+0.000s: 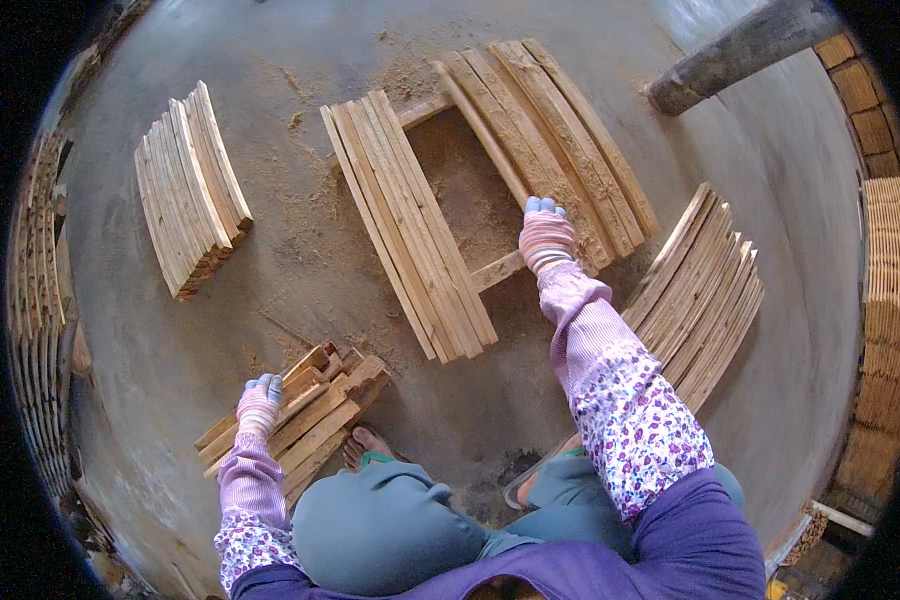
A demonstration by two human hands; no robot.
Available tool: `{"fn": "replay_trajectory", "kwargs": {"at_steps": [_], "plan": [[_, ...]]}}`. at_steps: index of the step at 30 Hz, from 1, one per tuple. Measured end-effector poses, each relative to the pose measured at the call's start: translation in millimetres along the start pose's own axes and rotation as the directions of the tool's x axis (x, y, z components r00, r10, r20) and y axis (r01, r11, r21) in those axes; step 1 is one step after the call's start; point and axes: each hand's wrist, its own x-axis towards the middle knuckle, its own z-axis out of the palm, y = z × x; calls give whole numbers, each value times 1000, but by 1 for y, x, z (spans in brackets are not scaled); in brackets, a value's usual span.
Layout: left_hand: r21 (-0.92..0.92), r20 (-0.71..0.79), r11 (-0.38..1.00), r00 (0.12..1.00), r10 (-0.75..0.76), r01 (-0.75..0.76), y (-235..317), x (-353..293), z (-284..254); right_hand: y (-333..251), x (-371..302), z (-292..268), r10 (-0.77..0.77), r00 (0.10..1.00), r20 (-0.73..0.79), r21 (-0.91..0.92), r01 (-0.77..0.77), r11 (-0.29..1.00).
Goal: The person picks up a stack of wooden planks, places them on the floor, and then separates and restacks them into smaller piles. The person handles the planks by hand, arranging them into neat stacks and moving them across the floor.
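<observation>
My right hand (547, 235), in a striped glove with pale fingertips, is closed on the near end of a narrow wooden strip (485, 140). That strip lies along the left edge of a row of broad, rough planks (560, 140). My left hand (259, 405), gloved alike, is at the left side of a loose pile of short wood pieces (315, 430) by my foot. Its fingers are held together, and what they grip, if anything, is hidden. Left of the broad planks lies a row of thin slats (410, 225); both rows rest on wooden crosspieces (497, 270).
One curved-looking stack of slats (192, 190) lies at the far left, another stack (698, 290) right of my right arm. A grey round post (740, 55) stands at the far right. Wood stacks line the left (38, 300) and right (890, 300) edges. Sawdust covers parts of the floor.
</observation>
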Motion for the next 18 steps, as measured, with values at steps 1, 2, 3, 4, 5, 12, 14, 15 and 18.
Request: {"fn": "replay_trajectory", "kwargs": {"at_steps": [1,2,3,4,5,12,14,15,18], "plan": [[15,14,999,999,-35,35,-8,-7,-8,-12,-2,-12,-18,999,31,165,13,986],[26,34,998,998,-51,50,-9,-7,-12,-11,-2,-17,-26,998,62,313,5,950],[-12,-95,998,993,67,-68,-8,-3,-12,-9,-1,-23,-40,995,94,454,-7,891],[-45,-226,972,950,217,-232,13,15,-10,18,8,-11,-12,998,69,617,-33,786],[-106,-308,940,910,279,-324,54,17,-17,34,6,-3,-65,987,147,752,-69,655],[-578,-171,747,944,283,-329,251,62,-54,42,-3,7,-145,944,296,884,-213,417],[-628,-185,692,932,312,-356,261,93,-44,26,-5,2,-200,924,325,884,-222,411],[-627,-259,646,899,353,-435,245,118,-32,7,-5,3,-260,904,338,919,-257,300],[-712,-171,610,929,328,-347,297,97,-32,38,-22,3,-255,903,346,930,-295,220]]}}
